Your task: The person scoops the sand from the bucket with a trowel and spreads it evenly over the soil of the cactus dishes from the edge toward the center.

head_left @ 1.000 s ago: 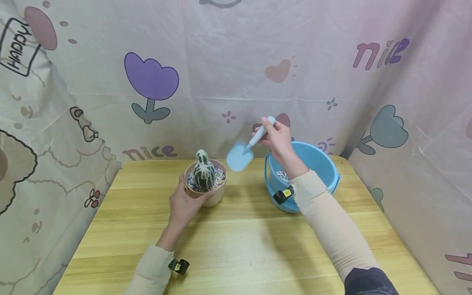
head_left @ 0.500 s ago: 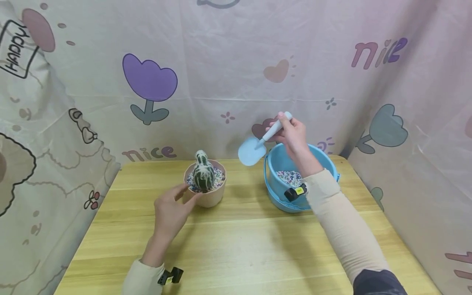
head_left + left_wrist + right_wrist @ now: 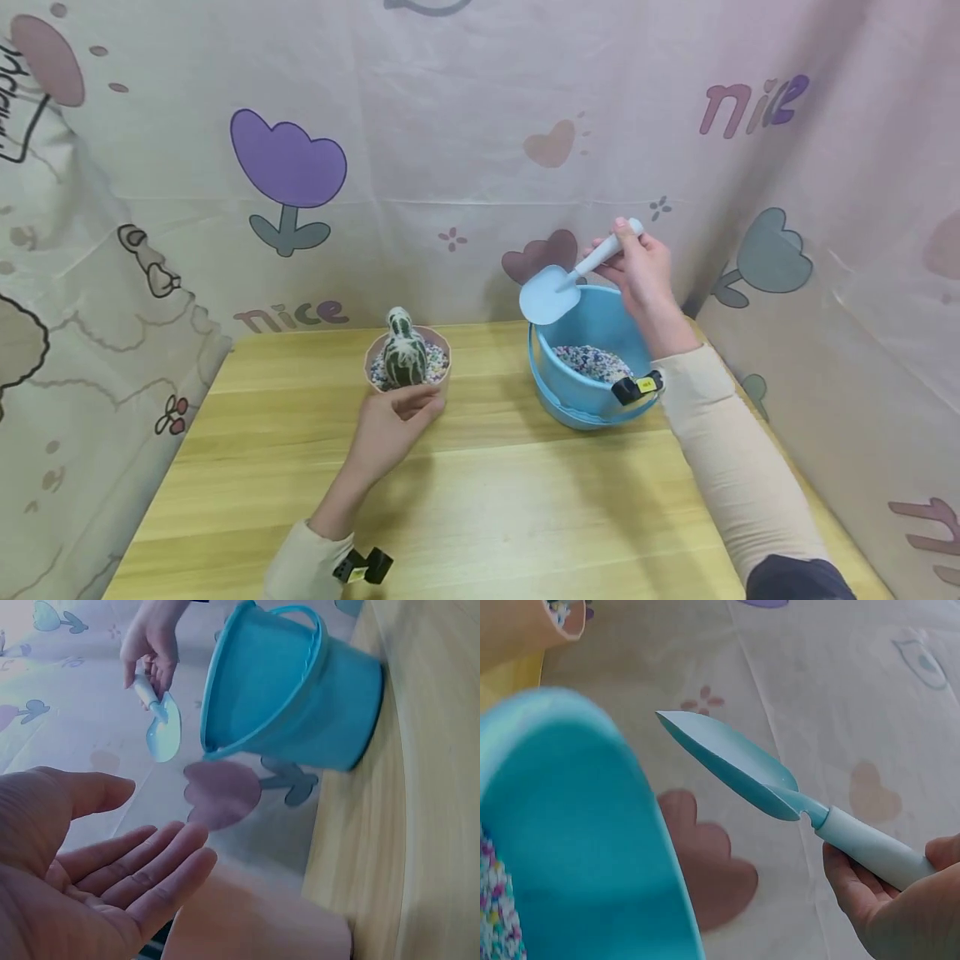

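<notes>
over the blue bucket (image 3: 592, 367), at the bench's (image 3: 487, 500) far right: little plastic trowel (image 3: 558, 287), blade empty and tipped down toward the coloured gravel (image 3: 592, 360). probably light and stiff, bit slick, so best held at the white handle, right where the right hand (image 3: 645, 271) pinches it, wrist cocked high, forearm angled up from the bench edge. left hand (image 3: 393, 421) flat and relaxed, holding nothing, fingertips by the near side of the pink cactus pot (image 3: 408, 375); contact hard to tell.
</notes>
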Motion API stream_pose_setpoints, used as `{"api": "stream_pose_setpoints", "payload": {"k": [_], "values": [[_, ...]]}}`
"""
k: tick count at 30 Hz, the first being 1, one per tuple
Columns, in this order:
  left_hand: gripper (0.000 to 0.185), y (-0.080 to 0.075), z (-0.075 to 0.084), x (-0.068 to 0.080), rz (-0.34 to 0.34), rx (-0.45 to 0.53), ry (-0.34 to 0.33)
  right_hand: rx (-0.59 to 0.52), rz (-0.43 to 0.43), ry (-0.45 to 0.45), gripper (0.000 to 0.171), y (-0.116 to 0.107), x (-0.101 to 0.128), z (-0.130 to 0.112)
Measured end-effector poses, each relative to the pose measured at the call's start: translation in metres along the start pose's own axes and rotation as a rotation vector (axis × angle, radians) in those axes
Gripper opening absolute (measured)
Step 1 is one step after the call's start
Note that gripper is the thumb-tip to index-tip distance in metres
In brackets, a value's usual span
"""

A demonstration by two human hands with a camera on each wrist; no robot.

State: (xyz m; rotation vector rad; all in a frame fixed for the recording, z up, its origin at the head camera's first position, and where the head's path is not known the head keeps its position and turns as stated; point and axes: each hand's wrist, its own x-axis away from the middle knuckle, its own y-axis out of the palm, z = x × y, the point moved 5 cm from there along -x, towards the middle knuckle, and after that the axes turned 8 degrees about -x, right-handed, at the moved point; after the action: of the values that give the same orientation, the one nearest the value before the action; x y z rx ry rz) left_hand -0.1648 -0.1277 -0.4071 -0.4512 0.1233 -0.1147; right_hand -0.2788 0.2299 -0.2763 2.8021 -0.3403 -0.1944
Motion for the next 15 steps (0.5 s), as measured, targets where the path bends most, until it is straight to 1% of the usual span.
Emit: {"api": "stream_pose_setpoints", "payload": {"k": [3,6,8,10,13,15], "values": [[0.032,0.008,0.002,-0.006,-0.069,0.093,-0.028,0.035,0.040,0.005,0.031,-0.013,0.001,-0.004],[0.036,0.020,0.004,-0.013,-0.148,0.195,-0.058,0.049,0.072,0.020,0.033,-0.027,0.002,-0.005],[0.040,0.028,0.005,-0.018,-0.188,0.261,-0.079,0.049,0.082,0.029,0.034,-0.035,0.003,-0.005],[0.042,0.036,0.007,-0.023,-0.215,0.317,-0.097,0.058,0.081,0.042,0.033,-0.042,0.002,-0.004],[0.043,0.046,0.011,-0.029,-0.237,0.388,-0.117,0.085,0.076,0.071,0.032,-0.049,0.001,0.000],[0.041,0.054,0.015,-0.033,-0.249,0.421,-0.127,0.131,0.074,0.088,0.031,-0.053,0.001,0.003]]}}
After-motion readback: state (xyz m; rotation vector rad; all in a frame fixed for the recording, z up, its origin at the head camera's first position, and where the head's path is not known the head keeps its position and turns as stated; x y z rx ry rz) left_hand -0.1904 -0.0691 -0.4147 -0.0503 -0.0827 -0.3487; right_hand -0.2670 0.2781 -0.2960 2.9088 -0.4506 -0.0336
